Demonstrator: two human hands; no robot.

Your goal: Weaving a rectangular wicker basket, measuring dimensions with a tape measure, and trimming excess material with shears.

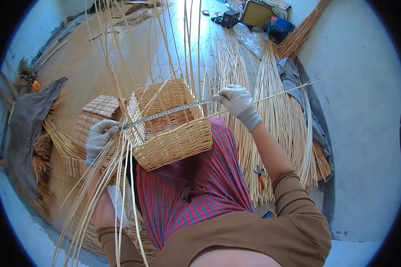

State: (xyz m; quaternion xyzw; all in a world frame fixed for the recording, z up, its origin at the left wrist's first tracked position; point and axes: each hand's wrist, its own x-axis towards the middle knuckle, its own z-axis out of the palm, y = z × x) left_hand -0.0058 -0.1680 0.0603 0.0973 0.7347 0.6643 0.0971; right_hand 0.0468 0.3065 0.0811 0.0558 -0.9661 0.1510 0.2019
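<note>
A rectangular woven wicker basket point(173, 147) rests tilted on my lap, its open top toward me. Long loose willow rods stand up from its far and left sides, and others trail down past my left arm. Across the opening stretches a narrow pale tape measure point(168, 112), pulled straight. My left hand point(100, 139), in a whitish glove, pinches one end beside the basket's left rim. The other end is pinched by my gloved right hand point(237, 103), just beyond the right rim. A striped red cloth point(196, 196) covers my lap under the basket.
Bundles of peeled rods point(272, 129) lie on the floor to my right, with red-handled pruning shears point(260, 175) on them. Woven panels point(93, 115) and a dark grey cloth point(26, 129) are at left. A blue container point(281, 26) and boxes stand at the far right.
</note>
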